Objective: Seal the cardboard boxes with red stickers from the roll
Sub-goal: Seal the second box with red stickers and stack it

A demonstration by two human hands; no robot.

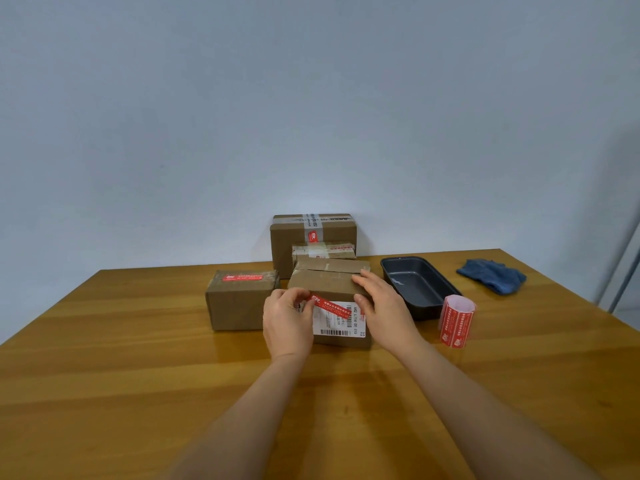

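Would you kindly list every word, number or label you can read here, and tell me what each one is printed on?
"642 L714 00 015": white shipping label on the front box.
Barcode and small print on that label: too small to read.
White characters on the red sticker in the left hand's grip: blurred.
Print on the sticker roll: unreadable.
Sticker on the left box and tape on the back box: unreadable.
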